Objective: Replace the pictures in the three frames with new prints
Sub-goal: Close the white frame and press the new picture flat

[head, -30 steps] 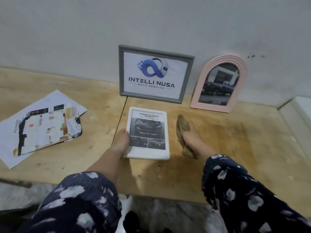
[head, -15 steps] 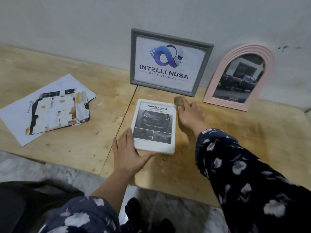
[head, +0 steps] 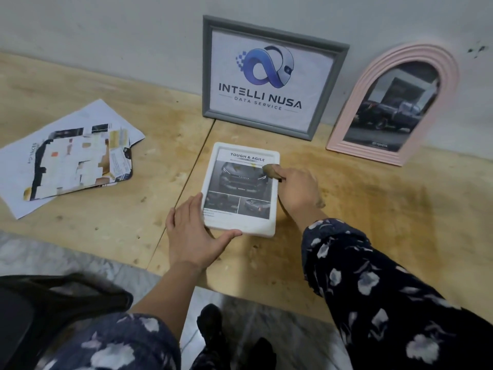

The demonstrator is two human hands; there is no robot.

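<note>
On the print in the gray frame you read "INTELLI NUSA" above "DATA SERVICE". On the print in the white frame you read the heading "TOUGH & AGILE"; its lower text is too small to read. On the print in the pink arched frame you read "TOYOTA" at the bottom.

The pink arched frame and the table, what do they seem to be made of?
Pink arched frame: probably moulded plastic or painted wood; matt, even colour, ridged arch. Table: bare plywood or board, unvarnished; pale grain, dark stains, a seam between panels.
</note>
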